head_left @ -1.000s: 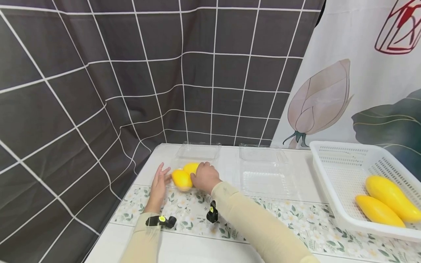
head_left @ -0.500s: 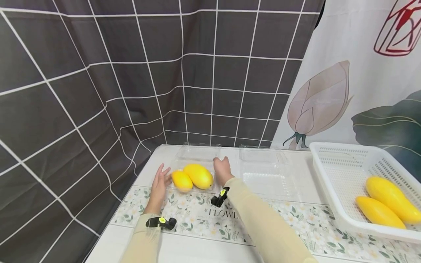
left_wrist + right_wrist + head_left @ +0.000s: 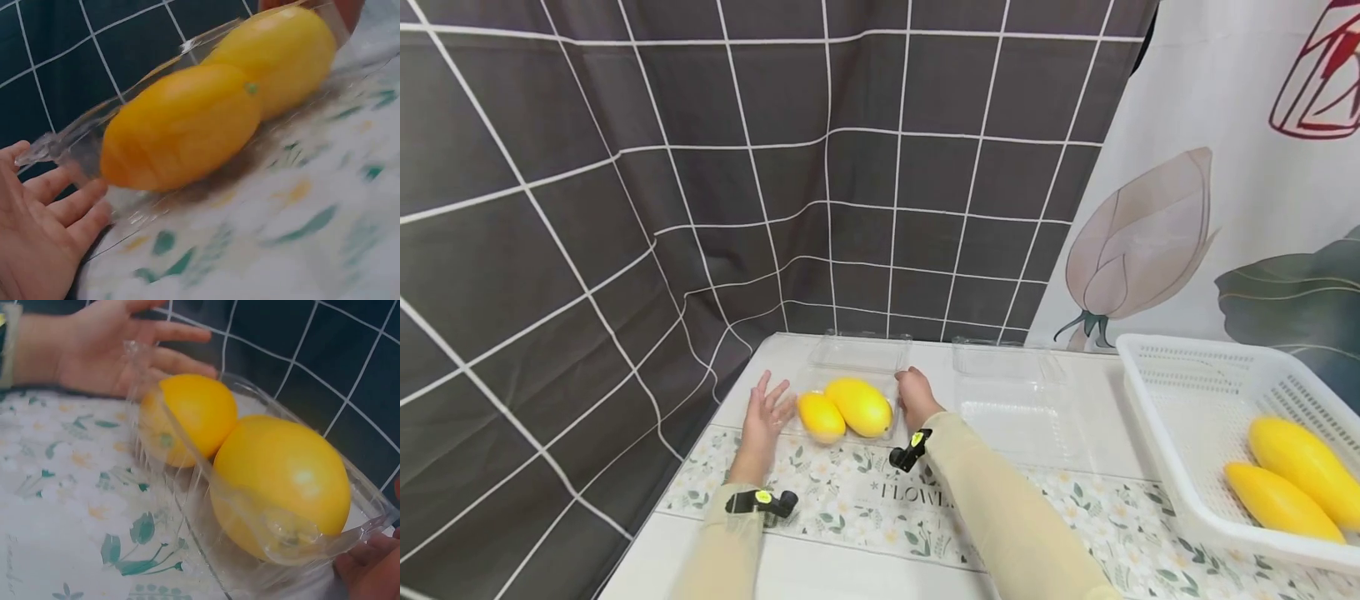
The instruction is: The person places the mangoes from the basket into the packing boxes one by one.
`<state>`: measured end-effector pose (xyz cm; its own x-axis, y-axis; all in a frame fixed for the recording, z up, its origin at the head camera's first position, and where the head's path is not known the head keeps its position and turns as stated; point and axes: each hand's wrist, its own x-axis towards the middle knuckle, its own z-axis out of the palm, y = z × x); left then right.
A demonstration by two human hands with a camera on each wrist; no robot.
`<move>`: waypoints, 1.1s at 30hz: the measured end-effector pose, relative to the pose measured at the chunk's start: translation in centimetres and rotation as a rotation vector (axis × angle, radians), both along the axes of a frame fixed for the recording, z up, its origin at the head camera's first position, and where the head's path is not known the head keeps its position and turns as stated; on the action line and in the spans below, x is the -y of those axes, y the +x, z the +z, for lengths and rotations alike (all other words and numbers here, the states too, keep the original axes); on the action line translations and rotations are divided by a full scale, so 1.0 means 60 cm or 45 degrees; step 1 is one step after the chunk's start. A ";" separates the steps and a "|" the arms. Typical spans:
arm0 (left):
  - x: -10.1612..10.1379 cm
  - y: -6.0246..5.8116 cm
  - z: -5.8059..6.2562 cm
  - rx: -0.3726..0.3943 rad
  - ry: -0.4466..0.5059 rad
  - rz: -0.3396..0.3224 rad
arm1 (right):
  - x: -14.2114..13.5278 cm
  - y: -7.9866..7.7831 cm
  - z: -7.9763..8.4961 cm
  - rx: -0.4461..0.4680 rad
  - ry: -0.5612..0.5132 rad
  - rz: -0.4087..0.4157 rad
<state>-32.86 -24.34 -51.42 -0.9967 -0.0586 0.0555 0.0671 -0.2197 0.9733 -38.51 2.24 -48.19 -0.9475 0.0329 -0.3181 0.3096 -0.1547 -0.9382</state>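
Two yellow mangoes, a smaller one (image 3: 822, 417) on the left and a larger one (image 3: 859, 407) on the right, lie side by side in a clear plastic clamshell box (image 3: 187, 519). Its lid (image 3: 859, 352) is folded back toward the curtain. My left hand (image 3: 765, 417) stands at the box's left side, fingers spread, with fingertips (image 3: 94, 190) against the clear wall. At the right side is my right hand (image 3: 916, 397), its fingers (image 3: 369, 565) right by the box's corner. Neither hand is on a mango.
A second clear clamshell box (image 3: 1015, 417), lid back, stands right of the first. Farther right, a white plastic basket (image 3: 1157, 467) holds two more mangoes (image 3: 1300, 467). A floral strip (image 3: 865, 508) crosses the white table, and a dark grid curtain (image 3: 790, 183) hangs behind.
My right hand has let go of the larger mango, which now lies beside the smaller one, and has drawn back to the box's right side. The left hand has stayed nearly in place.
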 end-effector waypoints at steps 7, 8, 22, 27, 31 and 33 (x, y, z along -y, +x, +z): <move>0.021 -0.058 0.031 0.189 0.169 -0.281 | -0.002 0.005 -0.004 -0.014 0.008 0.010; 0.020 -0.066 0.035 0.213 0.178 -0.335 | -0.002 0.005 -0.005 -0.016 0.008 0.011; 0.003 -0.108 0.060 0.339 0.152 -0.498 | 0.003 -0.003 -0.005 -0.072 0.007 0.037; -0.001 -0.106 0.061 0.291 0.150 -0.466 | 0.002 -0.003 0.001 -0.086 -0.012 0.048; -0.003 -0.103 0.060 0.231 0.175 -0.445 | 0.003 -0.003 0.000 -0.092 -0.024 0.048; -0.002 -0.102 0.057 0.209 0.184 -0.438 | 0.004 -0.004 -0.002 -0.094 -0.022 0.044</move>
<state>-38.96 -24.20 -47.98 -0.9546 0.2840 -0.0901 -0.1875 -0.3376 0.9224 -38.75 1.97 -48.28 -0.9688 -0.0049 -0.2477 0.2452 -0.1618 -0.9559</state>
